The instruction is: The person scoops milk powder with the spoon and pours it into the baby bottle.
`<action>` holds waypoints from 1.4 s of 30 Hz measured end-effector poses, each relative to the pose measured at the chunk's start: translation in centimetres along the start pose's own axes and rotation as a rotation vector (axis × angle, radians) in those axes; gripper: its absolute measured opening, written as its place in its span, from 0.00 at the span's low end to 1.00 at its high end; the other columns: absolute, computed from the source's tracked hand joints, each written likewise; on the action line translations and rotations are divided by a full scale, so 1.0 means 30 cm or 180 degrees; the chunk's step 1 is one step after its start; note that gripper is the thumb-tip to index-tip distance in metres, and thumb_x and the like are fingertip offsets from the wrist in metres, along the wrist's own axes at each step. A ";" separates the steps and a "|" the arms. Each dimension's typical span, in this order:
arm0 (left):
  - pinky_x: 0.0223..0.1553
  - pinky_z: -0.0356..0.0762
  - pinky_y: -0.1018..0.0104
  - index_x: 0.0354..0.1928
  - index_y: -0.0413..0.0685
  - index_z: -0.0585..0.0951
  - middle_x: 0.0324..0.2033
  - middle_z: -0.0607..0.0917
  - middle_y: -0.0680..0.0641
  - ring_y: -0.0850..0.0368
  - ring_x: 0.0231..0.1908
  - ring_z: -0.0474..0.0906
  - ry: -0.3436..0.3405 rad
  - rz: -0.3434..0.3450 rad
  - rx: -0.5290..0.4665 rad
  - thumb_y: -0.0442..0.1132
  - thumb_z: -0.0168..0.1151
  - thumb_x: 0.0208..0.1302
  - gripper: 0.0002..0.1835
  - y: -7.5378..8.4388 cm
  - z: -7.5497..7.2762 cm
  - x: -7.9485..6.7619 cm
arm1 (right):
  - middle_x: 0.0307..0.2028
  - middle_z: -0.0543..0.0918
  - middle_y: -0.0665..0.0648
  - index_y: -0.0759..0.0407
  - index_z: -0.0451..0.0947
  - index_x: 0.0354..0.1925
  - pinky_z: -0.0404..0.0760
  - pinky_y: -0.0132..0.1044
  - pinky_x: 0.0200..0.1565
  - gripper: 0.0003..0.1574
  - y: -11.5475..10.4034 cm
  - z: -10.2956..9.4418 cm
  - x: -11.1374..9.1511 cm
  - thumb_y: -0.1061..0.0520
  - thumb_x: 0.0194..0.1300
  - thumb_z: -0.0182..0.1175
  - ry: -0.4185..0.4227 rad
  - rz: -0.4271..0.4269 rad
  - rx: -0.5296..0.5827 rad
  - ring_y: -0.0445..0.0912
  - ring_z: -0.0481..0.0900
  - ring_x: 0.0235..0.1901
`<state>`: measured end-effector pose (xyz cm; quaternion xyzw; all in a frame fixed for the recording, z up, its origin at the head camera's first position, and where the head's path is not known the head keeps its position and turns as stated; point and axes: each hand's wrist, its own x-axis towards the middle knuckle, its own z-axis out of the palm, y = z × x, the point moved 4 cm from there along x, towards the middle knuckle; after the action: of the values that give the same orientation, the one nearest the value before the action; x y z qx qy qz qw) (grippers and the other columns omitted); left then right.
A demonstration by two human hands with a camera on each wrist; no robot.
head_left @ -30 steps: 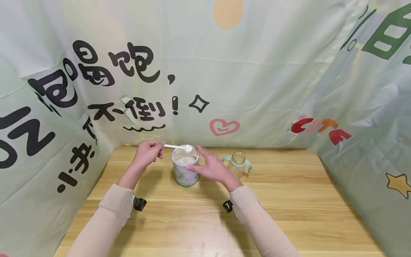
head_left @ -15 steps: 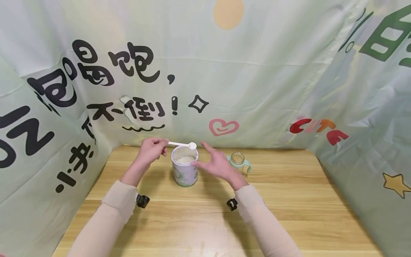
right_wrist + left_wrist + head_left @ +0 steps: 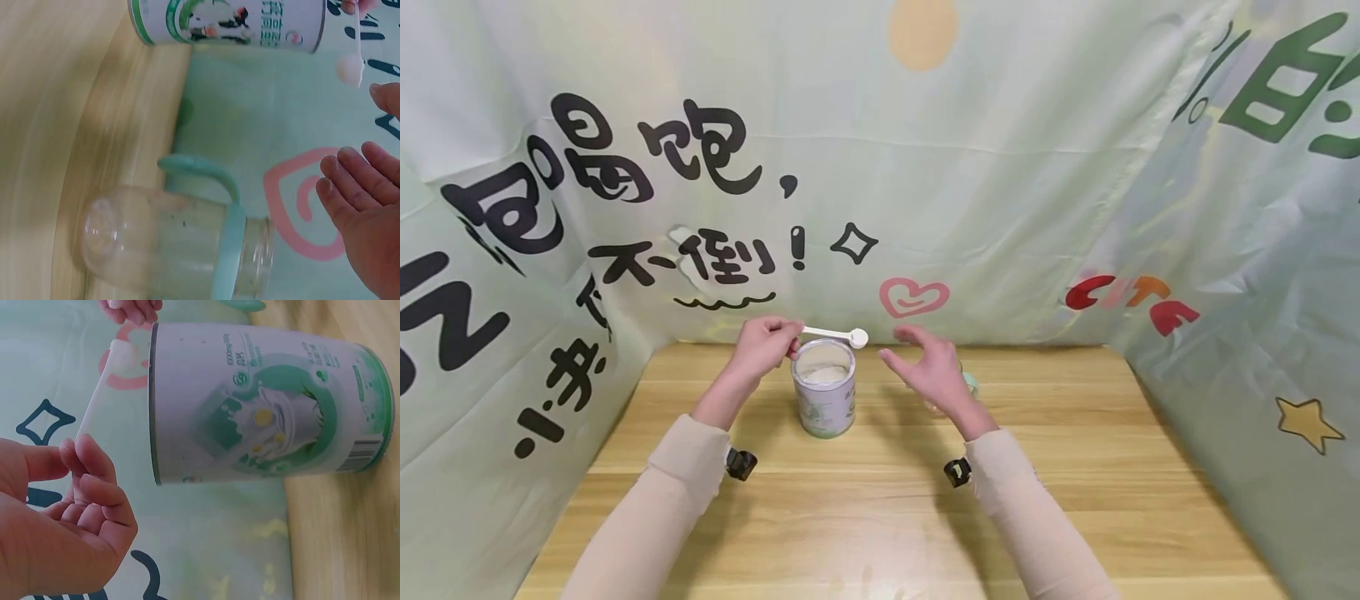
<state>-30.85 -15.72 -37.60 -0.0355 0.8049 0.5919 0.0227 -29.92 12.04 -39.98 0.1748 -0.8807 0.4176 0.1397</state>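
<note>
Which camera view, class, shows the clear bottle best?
The right wrist view: the clear bottle shows its body, neck and a green handle, though the frame crops it. In the head view, the right hand hides most of it; the left wrist view shows a green sliver, probably its handle.

White-and-green cylindrical can (image 3: 825,411): upright, open, powder inside.
White long-handled scoop (image 3: 857,338): pinched by the left hand (image 3: 764,343) near the can's rim, seemingly powder-filled.
Clear mint-green-handled bottle (image 3: 181,247): upright, near the right hand (image 3: 937,372).

Beige sleeves (image 3: 651,500), black wrist cameras (image 3: 741,464)
</note>
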 end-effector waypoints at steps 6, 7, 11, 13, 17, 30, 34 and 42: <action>0.23 0.69 0.75 0.52 0.32 0.83 0.25 0.81 0.53 0.63 0.25 0.80 -0.0076 -0.0013 -0.0067 0.42 0.60 0.78 0.17 0.019 0.035 0.008 | 0.63 0.84 0.64 0.62 0.78 0.66 0.79 0.56 0.67 0.37 0.037 -0.043 -0.001 0.49 0.65 0.75 0.0027 0.0002 -0.0009 0.61 0.82 0.62; 0.23 0.69 0.75 0.53 0.32 0.83 0.25 0.81 0.53 0.63 0.25 0.80 -0.0096 -0.0015 -0.0082 0.42 0.60 0.78 0.17 0.022 0.041 0.011 | 0.63 0.83 0.64 0.63 0.77 0.66 0.79 0.57 0.67 0.37 0.043 -0.050 -0.002 0.49 0.65 0.75 0.0022 0.0016 -0.0007 0.62 0.82 0.62; 0.22 0.71 0.74 0.55 0.32 0.82 0.25 0.81 0.52 0.63 0.24 0.81 -0.0164 -0.0023 -0.0105 0.42 0.59 0.78 0.17 0.031 0.065 0.023 | 0.64 0.81 0.65 0.63 0.75 0.68 0.78 0.59 0.66 0.39 0.068 -0.074 -0.010 0.49 0.66 0.75 -0.0007 0.0093 -0.0017 0.63 0.80 0.64; 0.21 0.71 0.74 0.55 0.31 0.82 0.25 0.81 0.52 0.63 0.23 0.81 -0.0190 -0.0022 -0.0113 0.42 0.59 0.78 0.18 0.036 0.077 0.026 | 0.65 0.81 0.65 0.63 0.75 0.69 0.78 0.58 0.67 0.39 0.081 -0.084 -0.015 0.49 0.66 0.74 -0.0014 0.0122 -0.0039 0.63 0.80 0.64; 0.21 0.72 0.73 0.54 0.33 0.82 0.25 0.80 0.52 0.63 0.23 0.81 -0.0237 -0.0007 -0.0132 0.42 0.59 0.78 0.17 0.048 0.104 0.028 | 0.66 0.80 0.65 0.64 0.75 0.68 0.77 0.58 0.68 0.40 0.110 -0.104 -0.023 0.49 0.66 0.74 -0.0012 0.0179 -0.0075 0.62 0.79 0.65; 0.21 0.74 0.73 0.52 0.36 0.83 0.25 0.81 0.50 0.61 0.21 0.81 -0.0455 -0.0064 -0.0192 0.42 0.59 0.79 0.15 0.082 0.202 0.032 | 0.68 0.79 0.64 0.63 0.74 0.69 0.73 0.59 0.71 0.41 0.199 -0.152 -0.055 0.46 0.66 0.74 -0.0013 0.0377 -0.0158 0.61 0.77 0.68; 0.20 0.74 0.73 0.47 0.37 0.83 0.25 0.81 0.50 0.61 0.21 0.81 -0.0469 -0.0015 -0.0136 0.42 0.59 0.78 0.13 0.084 0.231 0.041 | 0.68 0.79 0.64 0.63 0.74 0.70 0.73 0.60 0.71 0.42 0.219 -0.159 -0.069 0.44 0.66 0.74 -0.0038 0.0433 -0.0195 0.61 0.76 0.69; 0.21 0.76 0.72 0.47 0.38 0.84 0.25 0.81 0.51 0.60 0.22 0.82 -0.0606 0.0005 -0.0135 0.43 0.59 0.79 0.13 0.089 0.292 0.050 | 0.62 0.82 0.66 0.60 0.77 0.66 0.78 0.61 0.64 0.39 0.254 -0.167 -0.092 0.42 0.65 0.75 0.0015 0.0425 -0.0235 0.63 0.78 0.63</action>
<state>-32.61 -6.61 -37.78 0.0211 0.7864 0.6096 0.0978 -30.16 21.01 -43.21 0.1094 -0.9048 0.3936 0.1200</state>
